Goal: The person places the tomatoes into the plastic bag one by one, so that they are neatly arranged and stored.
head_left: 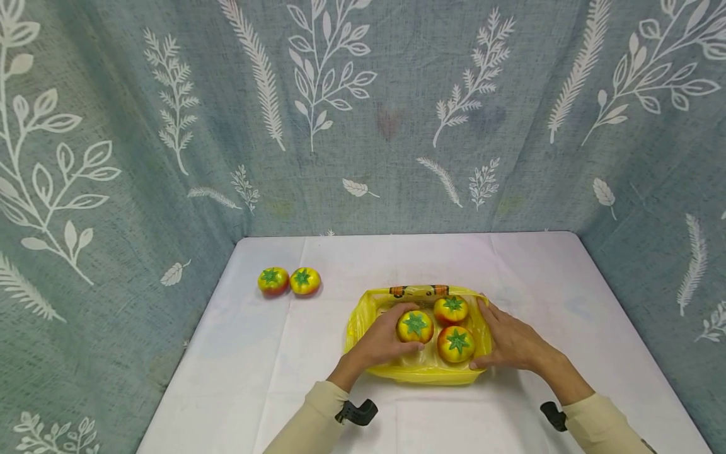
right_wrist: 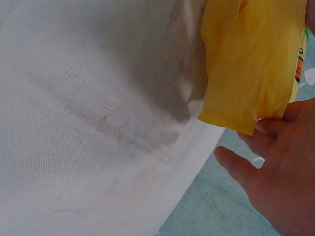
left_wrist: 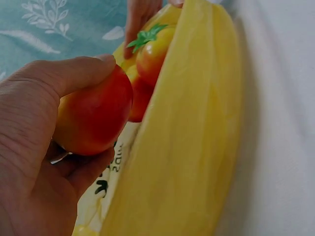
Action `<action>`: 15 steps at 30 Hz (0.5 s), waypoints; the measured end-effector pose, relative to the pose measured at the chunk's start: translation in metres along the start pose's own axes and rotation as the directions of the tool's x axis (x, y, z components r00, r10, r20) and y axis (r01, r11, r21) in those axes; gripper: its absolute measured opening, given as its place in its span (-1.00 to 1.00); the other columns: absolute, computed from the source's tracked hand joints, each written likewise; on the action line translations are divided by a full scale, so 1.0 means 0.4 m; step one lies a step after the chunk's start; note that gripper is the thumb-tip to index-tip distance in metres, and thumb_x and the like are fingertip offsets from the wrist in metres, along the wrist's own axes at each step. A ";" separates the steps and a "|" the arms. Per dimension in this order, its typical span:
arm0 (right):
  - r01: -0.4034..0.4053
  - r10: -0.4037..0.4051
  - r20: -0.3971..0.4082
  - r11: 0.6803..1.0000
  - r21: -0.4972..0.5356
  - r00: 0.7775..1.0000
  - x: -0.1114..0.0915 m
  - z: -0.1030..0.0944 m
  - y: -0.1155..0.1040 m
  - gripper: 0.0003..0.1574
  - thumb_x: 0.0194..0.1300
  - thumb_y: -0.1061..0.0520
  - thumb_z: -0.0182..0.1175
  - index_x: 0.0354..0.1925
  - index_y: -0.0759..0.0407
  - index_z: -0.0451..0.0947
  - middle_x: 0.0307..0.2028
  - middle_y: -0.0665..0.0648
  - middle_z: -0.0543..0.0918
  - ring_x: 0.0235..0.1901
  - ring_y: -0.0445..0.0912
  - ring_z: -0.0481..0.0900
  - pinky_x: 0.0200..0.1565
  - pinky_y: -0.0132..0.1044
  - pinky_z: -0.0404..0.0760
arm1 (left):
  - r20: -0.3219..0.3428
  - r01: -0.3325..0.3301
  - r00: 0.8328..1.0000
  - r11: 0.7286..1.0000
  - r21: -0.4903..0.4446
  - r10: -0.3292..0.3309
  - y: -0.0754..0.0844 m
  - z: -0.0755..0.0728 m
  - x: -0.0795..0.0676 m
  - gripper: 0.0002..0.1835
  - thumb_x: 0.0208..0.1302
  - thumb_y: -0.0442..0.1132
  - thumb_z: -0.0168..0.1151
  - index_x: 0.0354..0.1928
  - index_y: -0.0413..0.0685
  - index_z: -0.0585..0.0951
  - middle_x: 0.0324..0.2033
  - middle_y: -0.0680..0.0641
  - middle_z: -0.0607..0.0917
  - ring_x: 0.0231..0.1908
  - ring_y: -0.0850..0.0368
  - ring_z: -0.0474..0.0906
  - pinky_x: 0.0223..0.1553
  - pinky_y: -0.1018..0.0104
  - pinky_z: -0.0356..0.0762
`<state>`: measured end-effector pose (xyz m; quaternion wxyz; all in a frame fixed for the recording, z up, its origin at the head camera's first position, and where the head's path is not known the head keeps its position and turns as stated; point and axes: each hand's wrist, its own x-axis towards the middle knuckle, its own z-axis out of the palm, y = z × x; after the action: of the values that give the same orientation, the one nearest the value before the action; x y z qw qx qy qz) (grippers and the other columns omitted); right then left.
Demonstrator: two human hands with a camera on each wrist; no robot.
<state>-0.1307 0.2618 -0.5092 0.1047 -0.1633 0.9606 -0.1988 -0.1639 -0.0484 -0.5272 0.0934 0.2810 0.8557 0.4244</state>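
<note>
A yellow plastic bag [head_left: 420,376] lies on the table with its mouth spread wide. My left hand [head_left: 382,340] holds a yellow-red tomato [head_left: 415,326] with a green star-shaped top over the bag's left part; the left wrist view shows thumb and fingers around this tomato [left_wrist: 96,115]. Two more tomatoes, one behind [head_left: 451,309] and one in front [head_left: 456,344], sit inside the bag on its right side. At the right end, my right hand [head_left: 513,337] grips the bag's edge, and in the right wrist view some fingertips are hidden behind the yellow plastic [right_wrist: 241,64].
Another two tomatoes, a left one [head_left: 273,281] and a right one [head_left: 305,281], stand side by side at the table's back left. A white cloth [head_left: 317,353] covers the table. Blue-green curtains [head_left: 391,126] with white leaf prints enclose the back and sides.
</note>
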 end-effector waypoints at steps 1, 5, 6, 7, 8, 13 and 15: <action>0.000 0.000 -0.001 1.000 -0.001 1.000 0.000 0.000 0.000 0.73 -0.16 -0.56 0.47 0.56 0.40 -0.11 0.48 0.53 0.09 0.36 0.44 0.25 0.24 0.38 0.34 | 0.008 0.005 1.000 1.000 0.004 -0.005 -0.001 0.004 -0.001 -0.19 0.16 0.00 0.52 0.41 0.07 0.36 0.24 0.00 0.52 0.09 0.14 0.53 0.13 0.21 0.56; 0.003 -0.003 -0.002 1.000 -0.006 1.000 -0.001 0.000 0.001 0.73 -0.16 -0.56 0.47 0.55 0.41 -0.11 0.48 0.53 0.09 0.36 0.44 0.25 0.25 0.37 0.35 | 0.038 0.029 0.999 1.000 -0.013 -0.028 -0.001 0.018 -0.003 -0.20 0.18 0.00 0.51 0.42 0.10 0.36 0.23 0.02 0.52 0.08 0.16 0.53 0.11 0.23 0.57; 0.003 -0.003 -0.001 1.000 -0.006 1.000 -0.002 0.000 0.001 0.73 -0.15 -0.56 0.47 0.56 0.41 -0.11 0.48 0.53 0.09 0.36 0.44 0.25 0.25 0.37 0.35 | 0.044 0.034 0.999 0.999 -0.019 -0.033 -0.002 0.020 -0.002 -0.20 0.18 0.00 0.51 0.42 0.10 0.36 0.24 0.02 0.51 0.08 0.16 0.53 0.11 0.23 0.57; 0.002 -0.002 -0.001 1.000 -0.004 1.000 -0.002 -0.001 0.000 0.73 -0.15 -0.55 0.47 0.56 0.41 -0.11 0.48 0.53 0.09 0.36 0.44 0.25 0.25 0.37 0.34 | 0.047 0.037 0.998 0.999 -0.019 -0.036 -0.001 0.023 -0.002 -0.20 0.18 0.00 0.51 0.42 0.10 0.36 0.24 0.02 0.51 0.08 0.16 0.53 0.11 0.23 0.57; 0.001 -0.001 0.000 1.000 -0.004 1.000 -0.002 -0.001 0.000 0.73 -0.15 -0.55 0.47 0.56 0.41 -0.11 0.48 0.53 0.09 0.36 0.44 0.25 0.25 0.37 0.35 | 0.050 0.036 0.998 0.999 -0.021 -0.035 -0.001 0.025 -0.002 -0.20 0.17 -0.01 0.51 0.42 0.09 0.36 0.24 0.02 0.51 0.09 0.16 0.53 0.11 0.23 0.56; -0.003 0.003 0.006 1.000 0.003 1.000 -0.004 -0.004 -0.002 0.72 -0.15 -0.55 0.47 0.56 0.41 -0.11 0.48 0.53 0.08 0.36 0.44 0.25 0.25 0.37 0.35 | 0.074 0.025 0.997 1.000 -0.006 -0.024 0.000 0.033 0.000 -0.20 0.17 0.00 0.51 0.42 0.08 0.37 0.27 0.02 0.50 0.11 0.18 0.51 0.16 0.23 0.54; -0.001 0.001 0.007 1.000 0.003 1.000 -0.005 -0.004 -0.002 0.72 -0.14 -0.55 0.47 0.56 0.41 -0.11 0.48 0.53 0.08 0.36 0.45 0.25 0.24 0.38 0.35 | 0.086 0.022 0.996 1.000 0.003 -0.022 0.000 0.035 0.001 -0.20 0.17 0.01 0.51 0.42 0.10 0.36 0.29 0.02 0.49 0.12 0.18 0.51 0.18 0.21 0.52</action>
<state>-0.1292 0.2624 -0.5073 0.1086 -0.1636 0.9600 -0.1995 -0.1587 -0.0387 -0.5360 0.1346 0.2896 0.8543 0.4102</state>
